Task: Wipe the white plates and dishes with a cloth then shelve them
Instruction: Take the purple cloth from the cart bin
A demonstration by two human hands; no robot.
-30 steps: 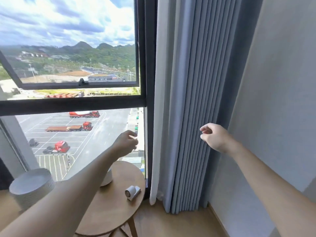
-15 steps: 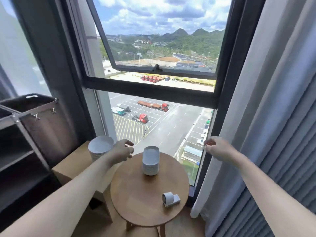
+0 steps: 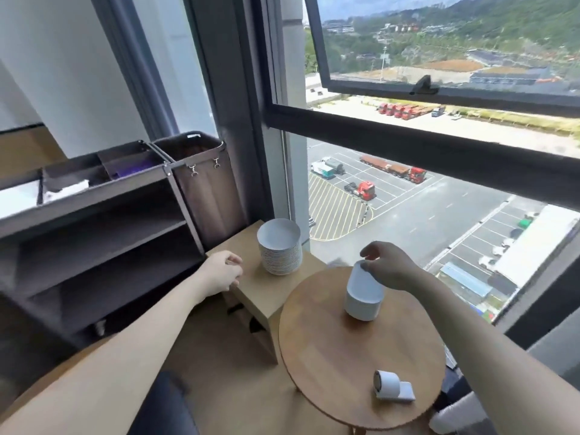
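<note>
Right hand (image 3: 389, 266), fingers curled at the rim of a smooth white dish stack (image 3: 364, 296) on the round wooden table (image 3: 345, 356); grip unclear. Left hand (image 3: 219, 273) loosely curled, empty, beside tall stacked round plates (image 3: 279, 246) on a boxy wooden stand (image 3: 251, 293)

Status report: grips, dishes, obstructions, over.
Left grip empty, loosely curled. Right grip on top of dish stack, hold unclear. Plate stack untouched. No cloth in view; small white device sits apart.

plate stacks (image 3: 279, 246) (image 3: 364, 296): 2 | tables (image 3: 345, 372) (image 3: 248, 287): 2 | cart (image 3: 94, 246): 1 | hands (image 3: 219, 274) (image 3: 389, 268): 2
</note>
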